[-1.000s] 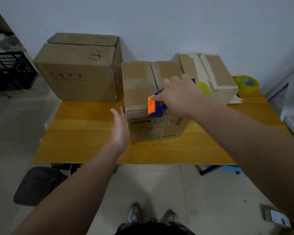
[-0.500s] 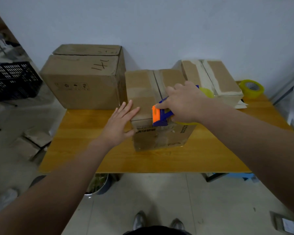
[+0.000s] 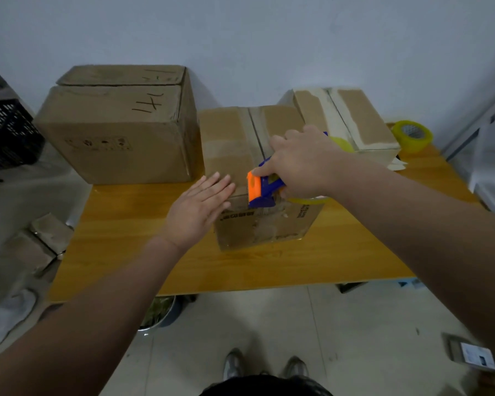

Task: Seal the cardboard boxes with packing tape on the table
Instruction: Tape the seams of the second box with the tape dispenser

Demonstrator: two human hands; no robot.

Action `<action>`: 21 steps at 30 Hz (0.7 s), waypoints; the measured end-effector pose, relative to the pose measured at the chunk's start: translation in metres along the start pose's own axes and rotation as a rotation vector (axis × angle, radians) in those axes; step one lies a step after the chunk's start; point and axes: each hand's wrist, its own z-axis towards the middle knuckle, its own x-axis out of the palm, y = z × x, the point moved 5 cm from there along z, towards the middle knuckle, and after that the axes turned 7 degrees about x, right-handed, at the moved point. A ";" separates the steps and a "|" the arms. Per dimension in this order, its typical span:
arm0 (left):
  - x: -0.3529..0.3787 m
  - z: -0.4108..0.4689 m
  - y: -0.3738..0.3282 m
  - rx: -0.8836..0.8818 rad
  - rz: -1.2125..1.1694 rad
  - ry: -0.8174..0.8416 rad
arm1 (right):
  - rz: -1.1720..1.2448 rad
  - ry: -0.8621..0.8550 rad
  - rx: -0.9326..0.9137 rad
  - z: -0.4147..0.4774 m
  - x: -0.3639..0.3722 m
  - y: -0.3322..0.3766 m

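Observation:
A small cardboard box point(image 3: 235, 138) stands in the middle of the wooden table point(image 3: 126, 252), its top flaps closed with tape along the seam. My right hand point(image 3: 300, 164) grips a blue and orange tape dispenser point(image 3: 262, 191) at the box's near top edge, its orange blade end hanging over the front face. My left hand point(image 3: 197, 207) lies flat with straight fingers on the box's near left corner. A large box point(image 3: 117, 130) marked in black pen stands to the left. A third box point(image 3: 352, 121) with pale tape strips sits behind on the right.
A spare roll of yellowish tape point(image 3: 412, 135) lies at the table's far right corner. A black crate point(image 3: 6, 132) and folded cardboard point(image 3: 37, 244) are on the floor to the left. A metal bowl point(image 3: 160, 310) sits under the table. The wall runs close behind the boxes.
My left hand rose from beside the box and came to rest flat on its near left corner. The dispenser slid slightly toward the box's front edge.

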 end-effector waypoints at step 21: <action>0.019 0.019 -0.001 -0.306 0.325 0.259 | 0.099 0.089 -0.094 -0.005 0.004 -0.042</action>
